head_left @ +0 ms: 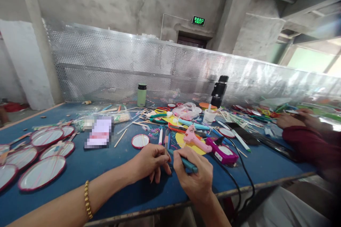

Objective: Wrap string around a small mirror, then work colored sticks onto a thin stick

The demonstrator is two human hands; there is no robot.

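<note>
My left hand [153, 161] pinches a flat wooden craft stick [166, 141] upright between thumb and fingers. A teal marker pen [189, 165] lies in the closed grip of my right hand [195, 173], its tip pointing toward the stick. Just beyond my hands are a small round disc with a red rim [140, 141], a white pen [160, 136] and loose coloured paper clips [153, 133]. A pink glue gun [195, 140] rests on a yellow piece [179, 140] beside my right hand.
Several red-rimmed discs [42, 173] lie at the left, near a blurred-out phone [99, 133]. A purple box [222, 151] with black cables stands right. Behind are a green bottle [141, 95], a white cup [209, 117] and a black bottle [219, 91]. Another person's sleeve [299, 145] shows right.
</note>
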